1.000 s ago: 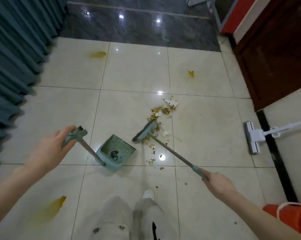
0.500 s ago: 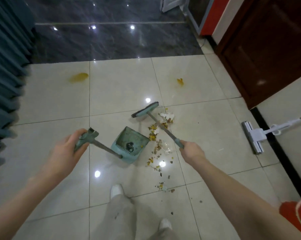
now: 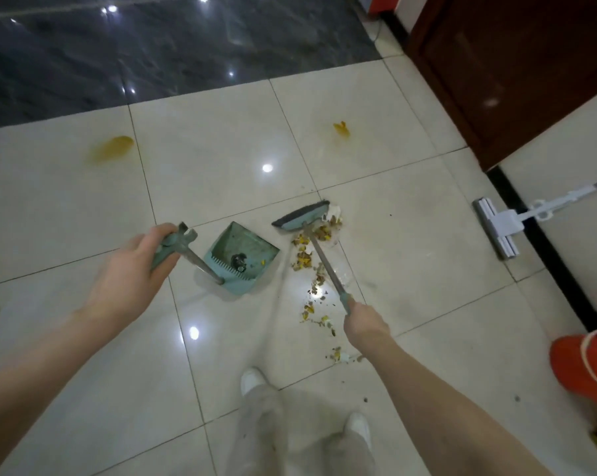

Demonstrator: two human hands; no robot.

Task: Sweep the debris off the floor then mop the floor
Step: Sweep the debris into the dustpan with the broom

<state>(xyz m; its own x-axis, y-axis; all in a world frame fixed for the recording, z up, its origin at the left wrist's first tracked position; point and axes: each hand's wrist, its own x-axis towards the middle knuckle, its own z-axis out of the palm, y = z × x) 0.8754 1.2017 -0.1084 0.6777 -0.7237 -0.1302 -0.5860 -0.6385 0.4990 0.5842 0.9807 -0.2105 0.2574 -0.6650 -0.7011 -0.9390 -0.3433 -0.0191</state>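
Left hand (image 3: 129,269): curled round the dustpan (image 3: 242,255) handle; pan on the floor (image 3: 221,149), dark lump inside unclear. Right hand (image 3: 364,324): grips the broom (image 3: 302,216) shaft. Debris (image 3: 307,259): beside the broom. Mop (image 3: 499,228): handle cut off at the frame edge.

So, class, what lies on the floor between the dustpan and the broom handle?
Head view: bare tile beside the dustpan, then scattered yellowish debris along the broom handle.
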